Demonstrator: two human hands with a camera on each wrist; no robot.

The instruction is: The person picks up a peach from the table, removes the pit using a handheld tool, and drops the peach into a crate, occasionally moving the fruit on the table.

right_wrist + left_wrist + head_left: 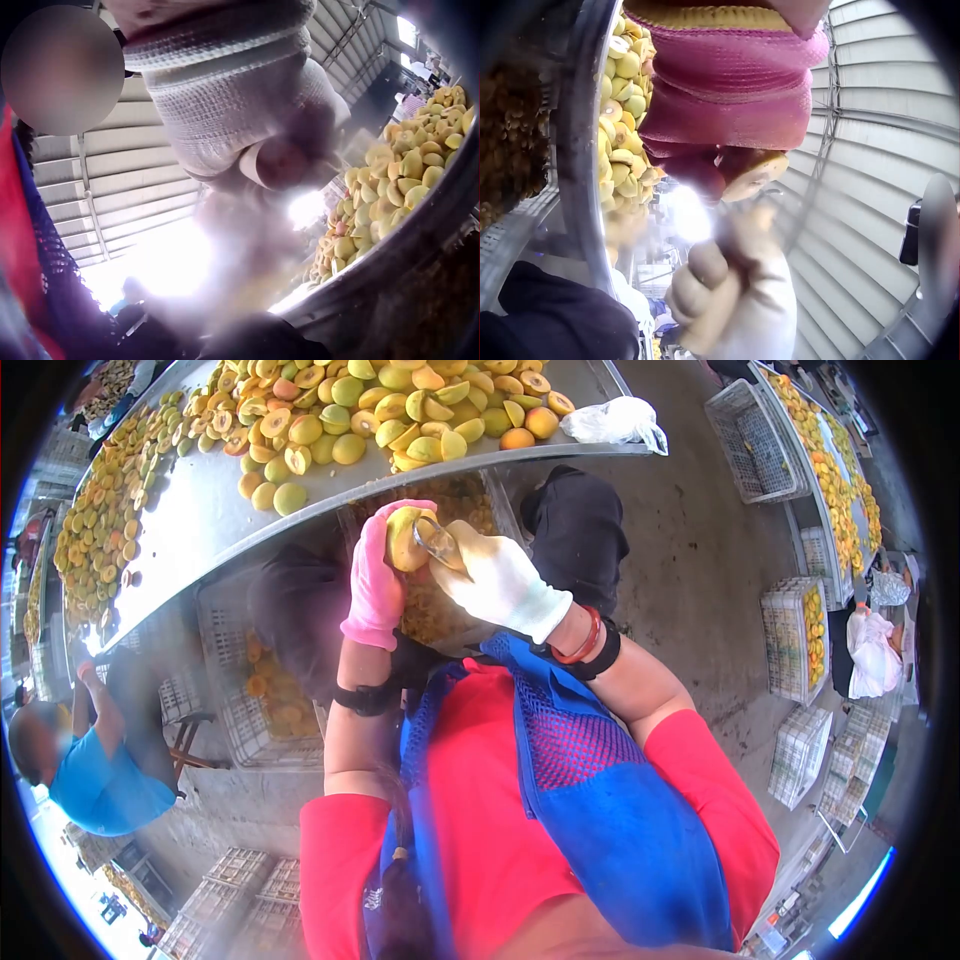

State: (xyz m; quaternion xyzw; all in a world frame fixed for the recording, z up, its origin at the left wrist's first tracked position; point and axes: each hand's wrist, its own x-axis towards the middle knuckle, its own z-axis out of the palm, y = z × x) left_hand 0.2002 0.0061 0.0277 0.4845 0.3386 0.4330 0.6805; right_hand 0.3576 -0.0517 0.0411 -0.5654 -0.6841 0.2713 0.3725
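Note:
My left hand, in a pink glove, grips a yellow peach just in front of the table edge. In the left wrist view a pale part of the peach shows below the glove. My right hand, in a white glove, holds a tool with a curved metal blade, which overlaps the peach's side in the head view. The round end of the tool's handle pokes out of the right fist in the right wrist view. The fingers hide most of the handle.
Halved peaches are heaped on a metal table, beside a white plastic bag. Below my hands and to the left, crates hold peach pieces. Someone in a blue shirt sits at left. More crates stand at right.

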